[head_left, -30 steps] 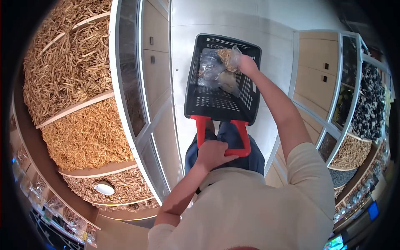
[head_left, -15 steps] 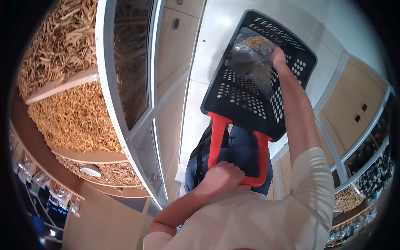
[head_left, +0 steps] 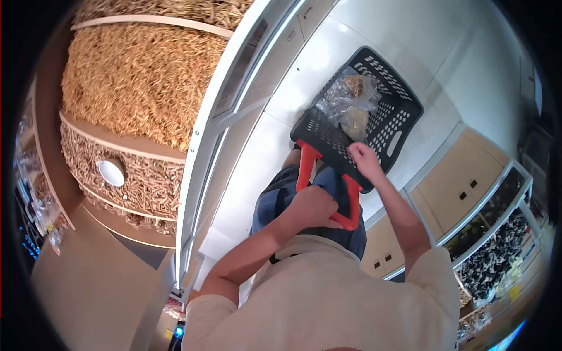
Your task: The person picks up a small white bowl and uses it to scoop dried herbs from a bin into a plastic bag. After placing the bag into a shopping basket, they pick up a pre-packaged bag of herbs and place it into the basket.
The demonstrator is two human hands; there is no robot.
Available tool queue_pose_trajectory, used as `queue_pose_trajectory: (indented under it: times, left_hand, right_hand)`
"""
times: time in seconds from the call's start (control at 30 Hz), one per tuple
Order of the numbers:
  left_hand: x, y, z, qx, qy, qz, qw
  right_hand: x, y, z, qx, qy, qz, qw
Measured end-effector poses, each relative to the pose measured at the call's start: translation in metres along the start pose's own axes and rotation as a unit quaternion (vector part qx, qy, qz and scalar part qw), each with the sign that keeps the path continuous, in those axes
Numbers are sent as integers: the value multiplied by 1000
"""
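Observation:
A black perforated shopping basket (head_left: 411, 117) with a red handle (head_left: 306, 167) is tilted in front of my legs. My left hand (head_left: 314, 206) is wrapped round the handle's crossbar. Inside the basket lie clear plastic bags (head_left: 335, 105). One shows a light-brown grainy filling (head_left: 355, 85), and a paler filled bag (head_left: 354, 124) lies nearer to me. Over the basket's near right side is my right hand (head_left: 365, 159), its fingers curled and nothing visible in them. It is apart from the bags.
At left stands a display bin of orange-brown dried strips (head_left: 137, 76). Below it, a white scoop (head_left: 111, 172) rests on brown dried pieces (head_left: 149, 190). Wooden cabinets (head_left: 459, 167) and a bin of dark dried goods (head_left: 497, 251) line the right. Pale floor tiles (head_left: 392, 35) lie between.
My right hand has let go of the bag and drawn back toward me. The bags stay in the basket. My left hand keeps its hold while the view has shifted along the bins.

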State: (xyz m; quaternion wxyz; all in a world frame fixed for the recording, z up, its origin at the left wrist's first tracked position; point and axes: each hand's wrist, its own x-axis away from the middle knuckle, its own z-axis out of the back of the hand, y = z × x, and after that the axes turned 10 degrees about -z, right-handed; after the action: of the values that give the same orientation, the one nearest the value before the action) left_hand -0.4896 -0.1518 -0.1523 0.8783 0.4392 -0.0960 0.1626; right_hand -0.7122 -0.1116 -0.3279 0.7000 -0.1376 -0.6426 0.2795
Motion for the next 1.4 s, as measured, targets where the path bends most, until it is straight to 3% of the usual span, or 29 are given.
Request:
queue_pose_trajectory:
  times: [0.1, 0.17, 0.23, 0.27, 0.33, 0.37, 0.43, 0.5, 0.57, 0.6, 0.67, 0.7, 0.77, 0.9, 0.97, 1.03, 1.2, 1.3, 1.4]
  left_hand:
    - [1, 10, 11, -15, -9, 28, 999]
    - [4, 9, 4, -19, 63, 11, 998]
    - [10, 6, -9, -8, 199, -68, 978]
    - [12, 4, -12, -15, 209, -66, 976]
    - [18, 10, -13, 67, 372, -74, 923]
    - [24, 14, -17, 65, 375, -75, 922]
    - [37, 15, -24, 137, 475, -11, 869]
    - [59, 13, -40, 152, 504, -24, 850]
    - [91, 14, -52, 96, 552, -47, 827]
    - [108, 11, -62, 93, 552, -54, 827]
    - [144, 2, -91, 286, 495, 32, 820]
    - [165, -2, -101, 287, 498, 32, 818]
    - [209, -10, -116, 354, 396, 118, 839]
    - [284, -26, -153, 368, 444, 177, 798]
    - [314, -31, -145, 347, 448, 203, 799]
    - [336, -35, -135, 380, 556, 181, 716]
    - [374, -66, -61, 277, 721, 171, 612]
    - [403, -98, 0, 159, 759, 200, 599]
    - [434, -94, 76, -16, 740, 295, 605]
  right_hand:
    - [107, -38, -11, -98, -59, 2, 993]
    - [160, -43, -18, -108, -102, 8, 989]
    - [202, -61, -26, -43, -93, -4, 995]
    - [210, -63, -31, -34, -94, 5, 995]
    - [222, -59, -46, 93, 6, 120, 988]
    - [224, -55, -50, 96, 6, 123, 988]
    - [212, -58, -57, 310, 53, 96, 944]
    - [205, -65, -74, 319, 88, 125, 935]
    - [194, -65, -91, 323, 134, 46, 936]
    - [189, -67, -98, 322, 141, 48, 935]
    - [186, -68, -107, 357, 232, 23, 905]
    - [189, -66, -112, 359, 231, 24, 904]
    - [196, -66, -122, 340, 308, 36, 888]
    - [202, -68, -134, 346, 324, 25, 880]
    - [207, -71, -139, 353, 333, 23, 874]
    - [206, -70, -138, 364, 343, 15, 866]
    - [206, -67, -140, 351, 348, 23, 869]
    - [209, -65, -141, 338, 358, 39, 870]
    - [213, -68, -142, 345, 366, 36, 864]
